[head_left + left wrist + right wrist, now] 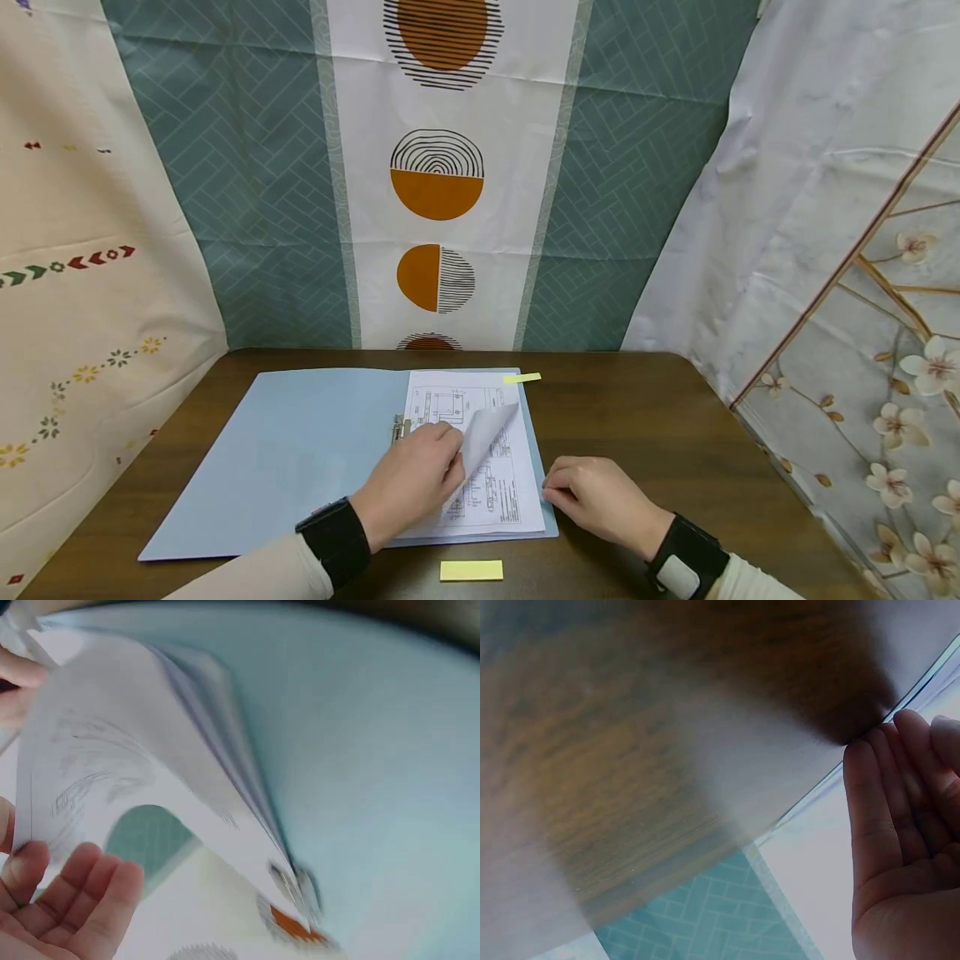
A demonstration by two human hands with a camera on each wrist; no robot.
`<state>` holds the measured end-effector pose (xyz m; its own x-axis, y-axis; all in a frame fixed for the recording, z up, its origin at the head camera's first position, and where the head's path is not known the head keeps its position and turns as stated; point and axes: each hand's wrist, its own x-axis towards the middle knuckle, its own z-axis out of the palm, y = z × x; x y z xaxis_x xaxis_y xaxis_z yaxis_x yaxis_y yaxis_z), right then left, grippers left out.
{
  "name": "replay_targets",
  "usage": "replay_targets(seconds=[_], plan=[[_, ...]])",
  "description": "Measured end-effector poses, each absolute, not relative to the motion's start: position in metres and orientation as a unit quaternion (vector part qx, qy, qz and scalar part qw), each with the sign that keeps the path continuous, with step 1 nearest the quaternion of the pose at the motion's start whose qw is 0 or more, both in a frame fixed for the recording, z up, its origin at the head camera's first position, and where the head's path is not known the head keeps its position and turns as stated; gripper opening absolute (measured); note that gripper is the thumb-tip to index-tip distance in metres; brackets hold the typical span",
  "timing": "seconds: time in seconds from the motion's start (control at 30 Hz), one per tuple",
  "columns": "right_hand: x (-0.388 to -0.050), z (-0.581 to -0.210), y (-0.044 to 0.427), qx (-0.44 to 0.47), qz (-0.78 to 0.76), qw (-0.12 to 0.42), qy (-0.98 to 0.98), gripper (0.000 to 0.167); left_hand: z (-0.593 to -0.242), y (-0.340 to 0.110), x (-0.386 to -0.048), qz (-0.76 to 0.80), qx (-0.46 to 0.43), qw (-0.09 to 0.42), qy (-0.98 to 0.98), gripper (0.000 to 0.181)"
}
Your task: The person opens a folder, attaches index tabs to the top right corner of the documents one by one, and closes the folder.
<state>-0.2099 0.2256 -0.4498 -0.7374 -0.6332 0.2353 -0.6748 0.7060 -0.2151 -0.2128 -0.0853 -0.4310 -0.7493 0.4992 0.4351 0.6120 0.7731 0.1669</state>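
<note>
A light blue folder [300,458] lies spread on the table, with a stack of printed drawing sheets [495,500] on its right half. A metal clip [400,428] stands at the inner edge of the stack. My left hand [420,475] pinches the edge of a lifted sheet [97,727], which curves up and bends leftward over the stack. At the folder's right edge rests my right hand [596,496], its fingertips [859,750] touching the edge, with no object held. A yellow sticky strip [522,378] juts from the stack's top right corner.
A yellow sticky pad [471,571] lies on the brown wooden table [622,417] near its front edge, between my forearms. Patterned fabric [277,167] hangs behind the table, and more cloth hangs at the left and right sides.
</note>
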Motion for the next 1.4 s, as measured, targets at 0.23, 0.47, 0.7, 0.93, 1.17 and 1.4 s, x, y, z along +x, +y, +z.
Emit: replay_targets(seconds=[0.23, 0.47, 0.7, 0.93, 1.17, 1.4], plan=[[-0.209, -0.449, 0.225, 0.346, 0.141, 0.066, -0.925, 0.005, -0.43, -0.126, -0.206, -0.027, -0.299, 0.253, -0.92, 0.022], [-0.209, -0.449, 0.223, 0.339, 0.141, 0.058, -0.929, 0.005, -0.43, -0.154, -0.199, 0.056, -0.293, 0.255, -0.92, 0.036], [-0.208, -0.451, 0.223, 0.338, 0.14, 0.055, -0.929, 0.01, -0.431, -0.172, -0.184, 0.157, -0.307, 0.211, -0.915, 0.03], [-0.209, -0.447, 0.222, 0.336, 0.134, 0.054, -0.931, 0.005, -0.431, -0.186, -0.172, 0.202, -0.295, 0.165, -0.919, 0.036], [-0.209, -0.446, 0.223, 0.33, 0.133, 0.048, -0.933, 0.006, -0.433, -0.197, -0.169, 0.194, -0.296, 0.141, -0.924, 0.038], [-0.208, -0.448, 0.223, 0.33, 0.135, 0.05, -0.933, 0.005, -0.44, -0.207, -0.166, 0.19, -0.295, 0.144, -0.925, 0.03]])
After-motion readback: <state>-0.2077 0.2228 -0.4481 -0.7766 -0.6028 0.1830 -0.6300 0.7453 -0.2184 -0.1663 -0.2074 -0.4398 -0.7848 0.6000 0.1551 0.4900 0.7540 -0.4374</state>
